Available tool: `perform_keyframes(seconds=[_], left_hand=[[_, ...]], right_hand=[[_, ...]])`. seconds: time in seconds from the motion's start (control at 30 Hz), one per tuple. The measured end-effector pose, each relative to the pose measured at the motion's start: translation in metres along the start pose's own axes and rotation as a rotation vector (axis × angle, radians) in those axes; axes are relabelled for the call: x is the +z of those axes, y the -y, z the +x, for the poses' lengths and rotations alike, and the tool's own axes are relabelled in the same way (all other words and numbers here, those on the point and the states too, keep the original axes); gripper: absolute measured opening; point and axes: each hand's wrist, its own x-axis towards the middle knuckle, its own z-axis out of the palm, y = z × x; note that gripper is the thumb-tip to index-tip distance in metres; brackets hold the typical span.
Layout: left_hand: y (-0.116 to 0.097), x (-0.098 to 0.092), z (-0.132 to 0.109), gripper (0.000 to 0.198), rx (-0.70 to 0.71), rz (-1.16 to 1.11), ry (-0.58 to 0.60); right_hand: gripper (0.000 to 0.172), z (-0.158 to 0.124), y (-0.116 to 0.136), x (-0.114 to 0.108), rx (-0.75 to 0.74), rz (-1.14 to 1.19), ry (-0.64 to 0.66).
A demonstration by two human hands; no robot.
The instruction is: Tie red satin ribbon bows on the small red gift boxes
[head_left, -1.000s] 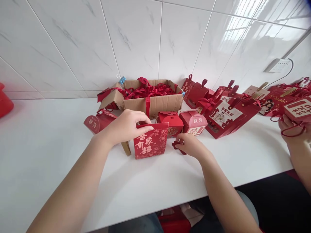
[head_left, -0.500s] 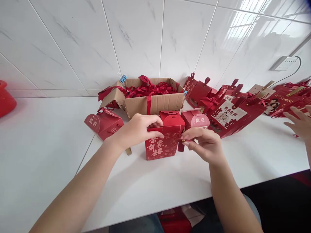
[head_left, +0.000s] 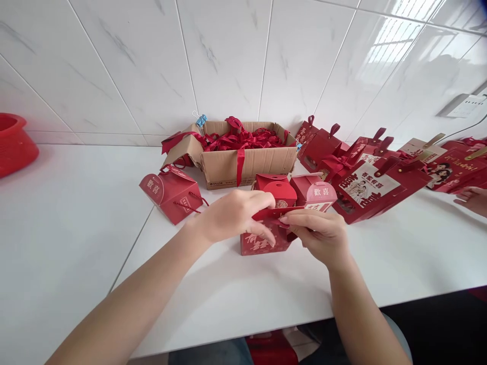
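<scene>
A red gift box with white characters on its front stands on the white table. My left hand is around its upper front panel, fingers behind the top edge and thumb in front. My right hand pinches a short dark red strap against the panel's top edge, near its right end. The fingertips partly hide the strap and whatever fastens it. Directly behind stand a bright red small box with a rounded flap and a pinkish red box with white characters.
A cardboard box of red ribbons stands near the tiled wall. Left of it lies a red box with a cord. Several red gift bags stand to the right, where another person's hand shows. A red plastic container is far left.
My right hand has brought the strap left to the box's top edge. The upper panel now tips toward me under my left hand. The other person's hand has moved lower. The view has shifted slightly left.
</scene>
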Motion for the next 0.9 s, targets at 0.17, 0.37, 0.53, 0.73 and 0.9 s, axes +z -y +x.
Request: perform_keyframes(seconds=[0.17, 0.37, 0.53, 0.73, 0.9], left_hand=[[-0.002, 0.004, 0.0, 0.042, 0.065, 0.043, -0.047], [-0.008, 0.006, -0.001, 0.04, 0.088, 0.097, -0.046], [-0.011, 0.006, -0.001, 0.041, 0.107, 0.126, -0.061], [-0.011, 0.007, -0.001, 0.043, 0.069, 0.118, -0.032], [-0.011, 0.008, -0.002, 0.043, 0.072, 0.117, -0.041]], right_hand=[[0.028, 0.001, 0.006, 0.003, -0.054, -0.048, -0.009], [0.028, 0.003, 0.011, 0.002, -0.016, -0.053, -0.02], [0.023, 0.002, 0.016, 0.002, 0.046, -0.085, -0.022], [0.01, -0.001, 0.024, 0.011, 0.224, -0.182, -0.133], [0.01, -0.001, 0.027, 0.012, 0.16, -0.246, -0.128]])
